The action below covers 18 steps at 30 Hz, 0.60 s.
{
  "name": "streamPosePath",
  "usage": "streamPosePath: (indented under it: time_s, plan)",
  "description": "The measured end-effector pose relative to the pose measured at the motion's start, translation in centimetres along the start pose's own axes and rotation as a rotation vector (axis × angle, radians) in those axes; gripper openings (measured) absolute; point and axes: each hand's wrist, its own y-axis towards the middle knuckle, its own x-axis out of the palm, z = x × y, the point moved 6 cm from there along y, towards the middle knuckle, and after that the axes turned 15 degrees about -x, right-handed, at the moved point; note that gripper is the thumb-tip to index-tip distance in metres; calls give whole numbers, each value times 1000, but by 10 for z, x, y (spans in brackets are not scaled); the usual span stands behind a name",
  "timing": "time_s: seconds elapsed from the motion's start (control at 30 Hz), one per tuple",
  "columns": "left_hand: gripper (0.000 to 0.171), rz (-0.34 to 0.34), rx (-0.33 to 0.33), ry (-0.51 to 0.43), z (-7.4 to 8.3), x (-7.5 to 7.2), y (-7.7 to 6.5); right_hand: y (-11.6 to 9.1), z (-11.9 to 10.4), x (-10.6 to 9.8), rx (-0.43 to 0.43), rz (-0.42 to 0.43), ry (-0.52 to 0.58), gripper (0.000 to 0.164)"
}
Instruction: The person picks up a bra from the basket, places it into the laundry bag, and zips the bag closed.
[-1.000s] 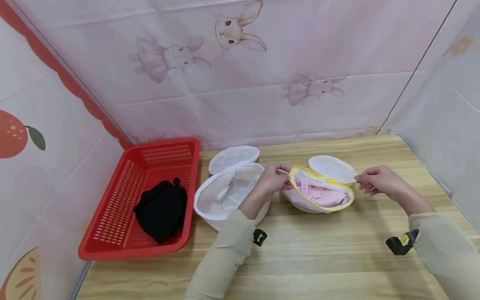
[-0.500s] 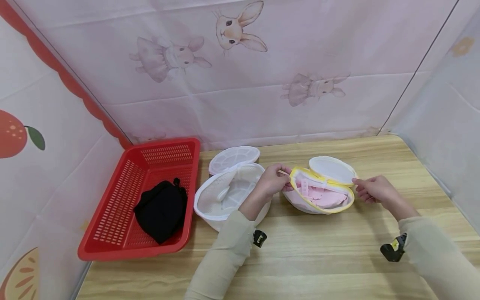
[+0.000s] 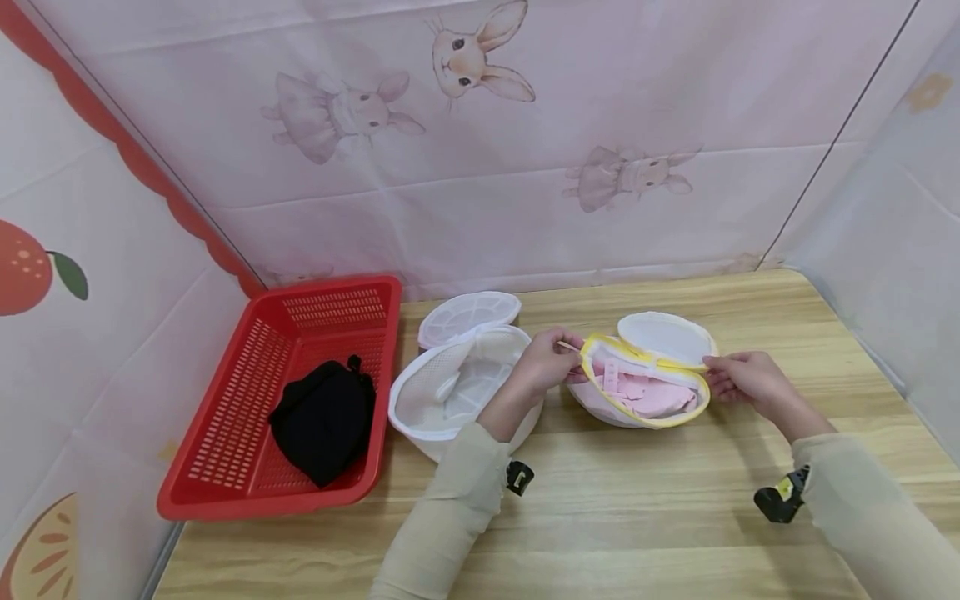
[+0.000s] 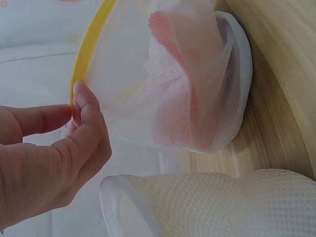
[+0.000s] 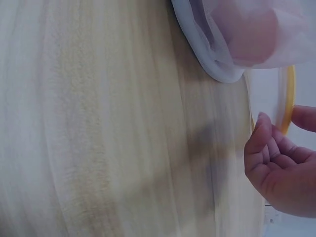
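On the right half of the bench [image 3: 637,517], a yellow-rimmed mesh bag [image 3: 595,406] stands mouth up, its oval lid [image 3: 666,335] folded back toward the patterned wall [image 3: 495,208], pink cloth [image 3: 656,396] inside. Left hand [image 3: 551,362] pinches the yellow zip edge [image 4: 85,54] at the mouth's left end, thumb against fingertips. Right hand [image 3: 750,379] pinches the lid's edge at the right end, thumb one side, bent fingers the other; exact contact partly hidden.

Handling, my call: light, soft, thin netting, not very slippery, could snag or stretch if tugged hard. Sides look floppy, trimmed rim looks firmer, so best hold is that yellow edge, at either end. Cloth should add only slight weight.

Direction: oval mouth faces up and a little toward the near side; long axis runs left to right, right end slanting slightly nearer. Lid sits on the far side, tilted back.

To the left: white mesh bag [image 3: 423,400], also unzipped, lid back; just beside it, red basket [image 3: 262,507] with a black cloth item [image 3: 322,425] in it, can't tell what kind
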Motion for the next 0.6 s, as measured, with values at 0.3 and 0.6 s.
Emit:
streamPosePath:
  time_s: [0.3, 0.6]
  plan:
    - [16, -4, -9, -5, 1, 0, -1, -1, -10, -8, -55, 56, -2, 22]
    - [16, -9, -9, -22, 1, -2, -1, 3, -26, -14, -90, 115, 160, 13]
